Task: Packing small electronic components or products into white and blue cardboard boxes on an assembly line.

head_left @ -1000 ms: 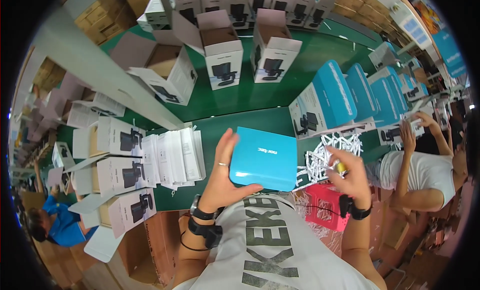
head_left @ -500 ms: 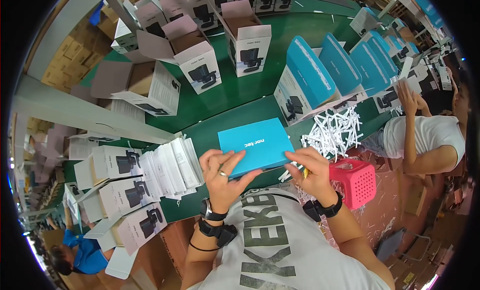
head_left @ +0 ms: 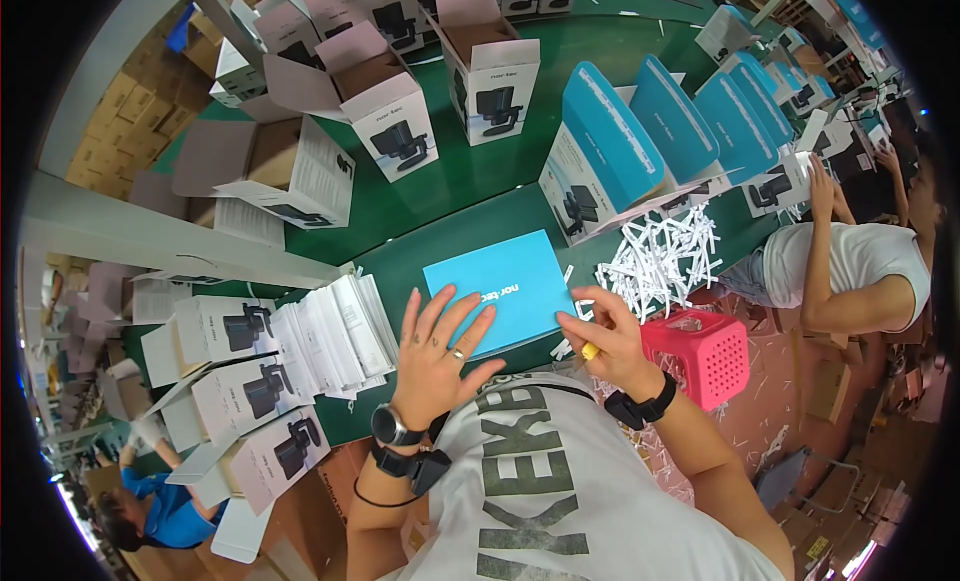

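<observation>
A flat blue box [head_left: 535, 276] lies closed on the green table in front of me. My left hand [head_left: 440, 346] rests with fingers spread over its left and near side, pressing flat and gripping nothing. By the box's right edge is my right hand [head_left: 608, 339], with its thumb and forefinger close to the corner and the other fingers curled in. A small yellow thing [head_left: 590, 351] shows at those curled fingers; what it is I cannot make out.
Left of the box stands a stack of white folded papers [head_left: 340, 331] beside white cartons [head_left: 265, 391]. Open cartons [head_left: 395, 131] stand beyond. At right are cartons with raised blue flaps [head_left: 615, 131], shredded white paper [head_left: 660, 256], a pink stool [head_left: 715, 361] and a co-worker [head_left: 865, 276].
My left hand has loosened from the box's near left edge and spread its fingers over the top. My right hand has come slightly off the right edge. The box stays about where it was.
</observation>
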### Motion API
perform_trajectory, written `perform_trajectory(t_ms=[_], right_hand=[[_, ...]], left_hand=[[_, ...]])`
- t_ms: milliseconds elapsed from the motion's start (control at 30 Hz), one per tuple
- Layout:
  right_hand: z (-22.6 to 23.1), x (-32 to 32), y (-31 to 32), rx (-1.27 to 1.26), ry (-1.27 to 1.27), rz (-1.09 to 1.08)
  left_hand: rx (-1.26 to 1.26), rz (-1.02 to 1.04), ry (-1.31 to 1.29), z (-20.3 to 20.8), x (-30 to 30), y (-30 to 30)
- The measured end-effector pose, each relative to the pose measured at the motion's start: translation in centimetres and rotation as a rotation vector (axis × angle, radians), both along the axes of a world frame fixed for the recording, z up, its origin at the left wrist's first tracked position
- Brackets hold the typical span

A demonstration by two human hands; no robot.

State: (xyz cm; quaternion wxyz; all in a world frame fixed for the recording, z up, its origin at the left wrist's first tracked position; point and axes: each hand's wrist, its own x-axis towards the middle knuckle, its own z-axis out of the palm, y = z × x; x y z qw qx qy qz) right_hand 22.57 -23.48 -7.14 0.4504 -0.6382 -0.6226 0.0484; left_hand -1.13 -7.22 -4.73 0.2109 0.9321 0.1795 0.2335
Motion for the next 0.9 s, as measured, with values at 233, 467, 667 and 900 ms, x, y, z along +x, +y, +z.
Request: perform_trajectory(t_ms=[233, 467, 667, 900], right_hand=[[-0.6, 0.3, 1.1, -0.009, -0.051, 0.120], [-3.5, -0.8, 0.4, 0.107, -0.004, 0.025], [-2.8, 0.0, 0.7, 0.084, 0.060, 0.107], [6.9, 1.0, 4.1, 0.211, 0.156, -0.308]], left_hand=[[0.091, -0.060, 0.319, 2.8, 5.5, -0.8], [0.180, -0.021, 0.290, -0.1, 5.6, -2.9], [0.277, 0.011, 0.273, -0.3, 5.7, -2.8], [0.293, 0.002, 0.300, -0.3, 5.8, -3.0]])
